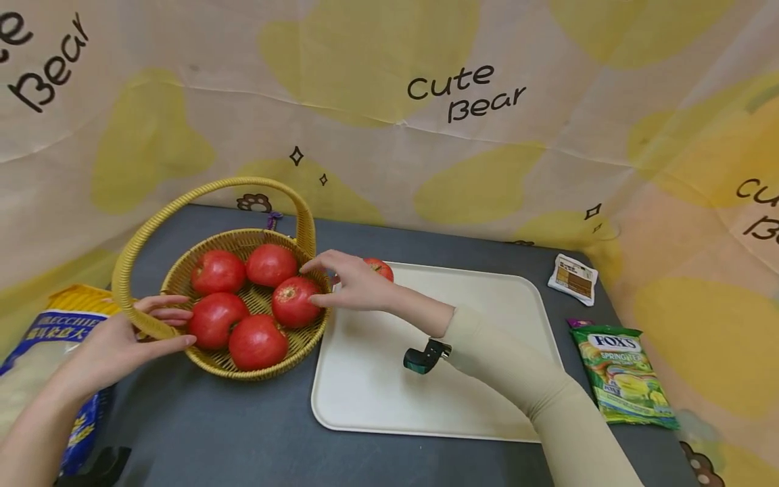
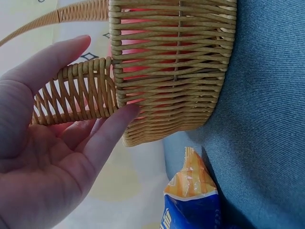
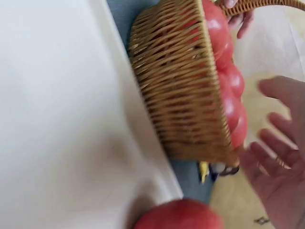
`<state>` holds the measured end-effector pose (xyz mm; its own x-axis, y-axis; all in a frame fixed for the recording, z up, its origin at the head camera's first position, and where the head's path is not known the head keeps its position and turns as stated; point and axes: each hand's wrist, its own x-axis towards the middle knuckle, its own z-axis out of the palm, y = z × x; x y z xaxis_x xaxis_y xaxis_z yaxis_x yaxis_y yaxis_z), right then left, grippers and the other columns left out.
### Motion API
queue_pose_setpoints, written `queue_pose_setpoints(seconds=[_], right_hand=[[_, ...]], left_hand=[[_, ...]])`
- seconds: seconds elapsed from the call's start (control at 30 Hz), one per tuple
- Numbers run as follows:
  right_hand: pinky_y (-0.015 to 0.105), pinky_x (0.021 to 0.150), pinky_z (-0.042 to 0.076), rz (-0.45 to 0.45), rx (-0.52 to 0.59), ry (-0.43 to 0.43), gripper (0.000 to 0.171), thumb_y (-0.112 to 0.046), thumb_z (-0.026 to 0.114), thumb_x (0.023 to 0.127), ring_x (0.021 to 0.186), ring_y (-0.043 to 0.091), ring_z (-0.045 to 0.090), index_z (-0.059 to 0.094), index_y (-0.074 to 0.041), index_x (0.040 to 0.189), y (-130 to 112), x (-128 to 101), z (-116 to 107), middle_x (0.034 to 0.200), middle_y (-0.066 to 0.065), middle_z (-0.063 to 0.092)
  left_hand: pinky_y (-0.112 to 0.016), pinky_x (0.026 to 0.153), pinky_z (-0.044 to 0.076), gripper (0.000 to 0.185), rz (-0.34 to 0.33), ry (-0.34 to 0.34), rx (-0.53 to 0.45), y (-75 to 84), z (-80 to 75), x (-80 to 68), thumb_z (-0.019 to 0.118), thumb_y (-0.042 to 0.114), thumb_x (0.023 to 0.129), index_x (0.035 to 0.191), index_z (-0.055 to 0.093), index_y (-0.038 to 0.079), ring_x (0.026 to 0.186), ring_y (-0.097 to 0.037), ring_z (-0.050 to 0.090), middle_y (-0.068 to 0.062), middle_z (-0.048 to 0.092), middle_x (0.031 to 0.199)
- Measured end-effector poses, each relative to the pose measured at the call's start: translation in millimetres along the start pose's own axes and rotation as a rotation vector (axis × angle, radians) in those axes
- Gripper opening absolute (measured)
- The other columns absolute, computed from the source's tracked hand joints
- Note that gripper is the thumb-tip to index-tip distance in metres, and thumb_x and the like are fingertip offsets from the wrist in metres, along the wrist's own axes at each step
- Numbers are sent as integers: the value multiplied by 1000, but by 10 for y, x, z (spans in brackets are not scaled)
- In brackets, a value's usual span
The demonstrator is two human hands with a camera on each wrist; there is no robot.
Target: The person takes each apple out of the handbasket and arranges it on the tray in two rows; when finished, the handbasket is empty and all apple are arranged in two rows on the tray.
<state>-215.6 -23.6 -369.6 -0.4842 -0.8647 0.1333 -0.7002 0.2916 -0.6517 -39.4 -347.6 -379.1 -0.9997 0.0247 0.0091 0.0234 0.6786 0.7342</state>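
Note:
A yellow-brown wicker basket [image 1: 243, 373] with a tall arched handle [image 1: 209, 186] holds several red apples [image 1: 258, 341]. My left hand [image 1: 115, 345] grips the near-left base of that handle, thumb on one side and fingers on the other, as the left wrist view shows. My right hand [image 1: 349, 281] hovers at the basket's right rim, its fingers spread beside the rightmost apple [image 1: 295, 302]. In the right wrist view a gap shows between most of these fingers and the fruit. Another apple [image 1: 379, 269] sits at the tray's far-left corner, partly behind the right hand.
A white rectangular tray [image 1: 420, 412] lies right of the basket, under my right forearm. A blue and yellow bag [image 1: 79, 297] stands at the left. On the right are a green Fox's candy bag [image 1: 629, 379] and a small white-and-brown packet [image 1: 573, 279]. A printed cloth hangs behind.

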Motion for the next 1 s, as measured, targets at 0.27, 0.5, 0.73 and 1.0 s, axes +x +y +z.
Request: queue_pose_setpoints(seconds=[0.27,0.5,0.73,1.0], right_hand=[[23,93,45,139,-268,-259,74,-33,79,81,121,16,46,44,-7,142,-144,294,175,133,6,49],[25,96,44,138,-421,-275,84,-40,80,78,123,20,46,40,-4,142,-173,361,325,134,9,52],[26,93,46,101,-463,-218,82,-42,81,76,121,19,46,43,-5,140,-166,331,349,132,7,53],[23,88,48,66,-364,-77,83,-45,81,73,121,16,41,41,-12,138,-119,193,341,131,2,49]], left_hand=[[-5,77,39,58,0,-3,1,6,14,5,76,24,87,133,50,1,95,14,56,-16,66,117],[-5,78,39,58,2,9,5,8,5,-6,77,24,86,133,51,1,95,12,57,-16,67,115],[-5,78,39,57,5,18,4,15,1,-5,77,24,86,133,52,2,95,13,57,-12,66,117],[-5,78,39,57,-9,18,11,8,5,-32,76,26,87,133,52,1,95,15,55,-15,63,121]])
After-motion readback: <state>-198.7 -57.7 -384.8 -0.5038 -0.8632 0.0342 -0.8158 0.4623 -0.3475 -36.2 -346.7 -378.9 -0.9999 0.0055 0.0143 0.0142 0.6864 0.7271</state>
